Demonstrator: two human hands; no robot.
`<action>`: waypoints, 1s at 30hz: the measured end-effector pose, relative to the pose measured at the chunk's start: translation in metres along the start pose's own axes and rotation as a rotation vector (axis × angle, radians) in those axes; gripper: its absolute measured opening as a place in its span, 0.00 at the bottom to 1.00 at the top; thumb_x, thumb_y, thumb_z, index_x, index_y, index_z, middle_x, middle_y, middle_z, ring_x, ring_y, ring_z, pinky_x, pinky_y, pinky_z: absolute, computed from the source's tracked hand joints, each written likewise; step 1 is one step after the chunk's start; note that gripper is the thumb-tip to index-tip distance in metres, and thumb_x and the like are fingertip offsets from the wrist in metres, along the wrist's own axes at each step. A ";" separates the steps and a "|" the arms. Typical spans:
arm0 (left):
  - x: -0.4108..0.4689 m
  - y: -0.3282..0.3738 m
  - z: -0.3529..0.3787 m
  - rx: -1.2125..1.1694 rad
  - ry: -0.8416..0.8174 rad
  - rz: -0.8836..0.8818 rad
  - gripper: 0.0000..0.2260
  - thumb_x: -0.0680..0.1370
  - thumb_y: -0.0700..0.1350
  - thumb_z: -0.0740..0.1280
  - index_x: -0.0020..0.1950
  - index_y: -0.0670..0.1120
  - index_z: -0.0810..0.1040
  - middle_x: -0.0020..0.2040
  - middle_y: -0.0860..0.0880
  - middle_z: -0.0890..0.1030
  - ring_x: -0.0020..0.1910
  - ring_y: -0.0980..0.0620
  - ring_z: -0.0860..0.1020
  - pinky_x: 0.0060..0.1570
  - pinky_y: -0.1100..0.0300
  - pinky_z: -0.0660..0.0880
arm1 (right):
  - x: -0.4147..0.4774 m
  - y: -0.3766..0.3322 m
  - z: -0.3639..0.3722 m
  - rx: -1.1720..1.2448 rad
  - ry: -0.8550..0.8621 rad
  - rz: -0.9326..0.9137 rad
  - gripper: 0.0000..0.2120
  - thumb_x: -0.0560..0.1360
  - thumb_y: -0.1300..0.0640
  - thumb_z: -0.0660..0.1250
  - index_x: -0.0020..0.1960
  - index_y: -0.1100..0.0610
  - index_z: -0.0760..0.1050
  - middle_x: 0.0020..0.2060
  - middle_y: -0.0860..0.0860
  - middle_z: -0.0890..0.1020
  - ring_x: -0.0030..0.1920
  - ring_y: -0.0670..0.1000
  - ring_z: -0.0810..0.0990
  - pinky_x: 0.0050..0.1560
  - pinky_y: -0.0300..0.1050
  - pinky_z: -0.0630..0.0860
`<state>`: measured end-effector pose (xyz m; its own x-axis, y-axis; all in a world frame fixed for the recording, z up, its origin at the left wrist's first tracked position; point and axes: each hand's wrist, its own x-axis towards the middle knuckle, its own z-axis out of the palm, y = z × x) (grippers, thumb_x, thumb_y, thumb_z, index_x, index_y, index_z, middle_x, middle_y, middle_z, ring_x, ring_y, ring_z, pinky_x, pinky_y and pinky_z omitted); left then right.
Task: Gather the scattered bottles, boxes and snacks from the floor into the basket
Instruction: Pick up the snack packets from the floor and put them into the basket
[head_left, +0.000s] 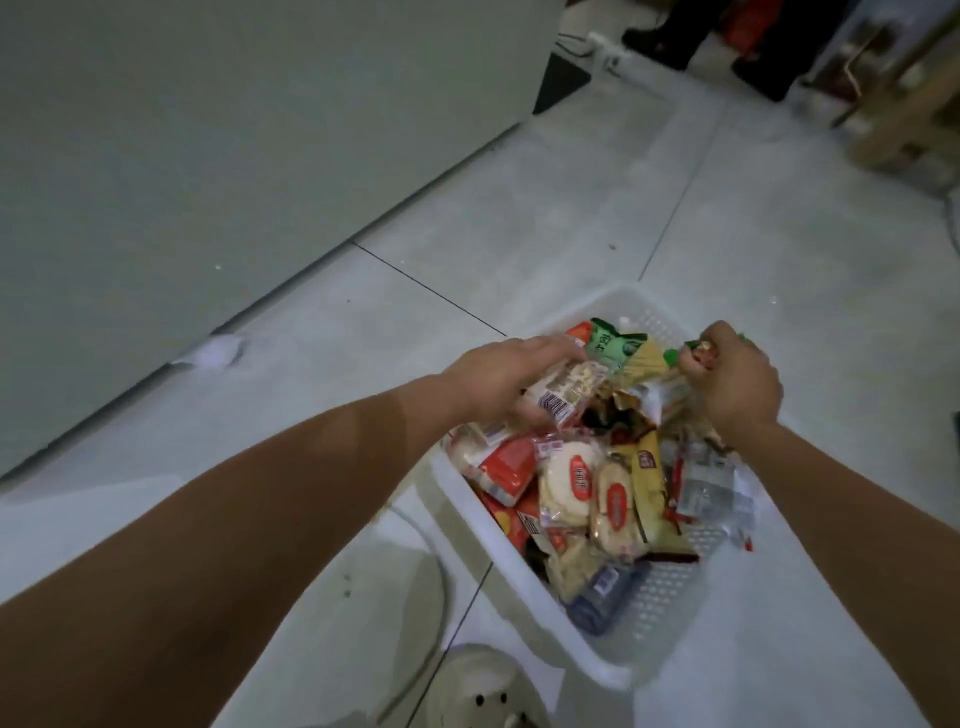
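A white perforated plastic basket (670, 608) stands on the tiled floor, piled with snack packets in red, white, yellow and green wrappers. My left hand (498, 379) is over the basket's far left part, shut on a white snack packet with a barcode (558, 397). My right hand (737, 382) hovers above the basket's far right side, closed around a small packet with green and red wrapping (698, 353). A bluish packet (605, 597) lies at the basket's near end.
A large white cabinet side (234, 156) fills the left. A crumpled white scrap (221, 353) lies at its base. A white shoe (483, 691) is at the bottom. A power strip (608, 49), another person's legs and wooden furniture (904, 119) stand far behind.
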<state>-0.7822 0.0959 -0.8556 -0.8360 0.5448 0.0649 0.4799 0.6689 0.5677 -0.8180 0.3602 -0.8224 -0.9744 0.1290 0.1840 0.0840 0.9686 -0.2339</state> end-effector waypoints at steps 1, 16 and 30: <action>0.008 0.004 0.007 0.000 -0.027 0.019 0.37 0.70 0.52 0.74 0.75 0.56 0.60 0.76 0.53 0.61 0.69 0.49 0.68 0.61 0.49 0.71 | -0.004 0.012 0.000 -0.011 -0.013 0.034 0.12 0.75 0.49 0.62 0.52 0.57 0.71 0.48 0.62 0.77 0.46 0.64 0.76 0.42 0.48 0.68; -0.038 -0.054 -0.001 0.249 0.343 -0.406 0.26 0.81 0.61 0.45 0.78 0.56 0.47 0.79 0.50 0.48 0.78 0.47 0.48 0.75 0.49 0.48 | 0.001 -0.015 0.018 -0.050 0.034 -0.110 0.33 0.76 0.36 0.43 0.73 0.53 0.62 0.69 0.59 0.68 0.71 0.60 0.63 0.71 0.61 0.56; -0.278 -0.122 0.004 0.350 0.162 -1.087 0.31 0.77 0.66 0.42 0.76 0.57 0.35 0.77 0.49 0.32 0.75 0.47 0.33 0.73 0.47 0.37 | -0.156 -0.297 0.155 0.182 -0.525 -0.730 0.31 0.79 0.39 0.47 0.77 0.46 0.41 0.77 0.54 0.40 0.77 0.53 0.39 0.76 0.51 0.40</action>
<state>-0.6074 -0.1355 -0.9464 -0.8652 -0.4599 -0.1998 -0.4887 0.8625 0.1313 -0.7236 0.0195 -0.9300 -0.7458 -0.6584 -0.1015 -0.5808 0.7172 -0.3850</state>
